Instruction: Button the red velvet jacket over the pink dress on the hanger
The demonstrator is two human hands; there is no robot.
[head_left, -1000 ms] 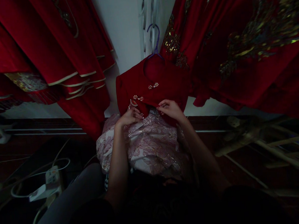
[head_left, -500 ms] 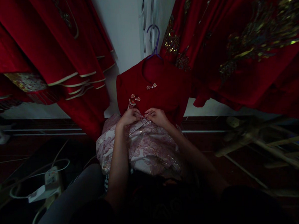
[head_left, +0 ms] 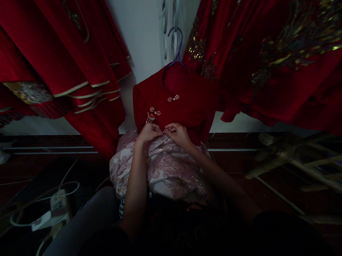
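A red top hangs from a purple hanger in front of me. Two beaded flower clasps show on its front: one beneath the neckline, the other lower left with a small tassel. My left hand and my right hand meet at the garment's lower front. Their fingertips pinch a third beaded clasp from either side, partly hidden by the fingers. Pale pink brocade fabric with a floral pattern lies bunched under both hands and over my lap.
Red garments with gold trim hang at the left; others with gold sequins hang at the right. A white power strip with cables is at lower left. Wooden furniture legs stand at right.
Both hands stay at the same clasp. The right fingers have shifted slightly, and more of the beads shows between the hands.
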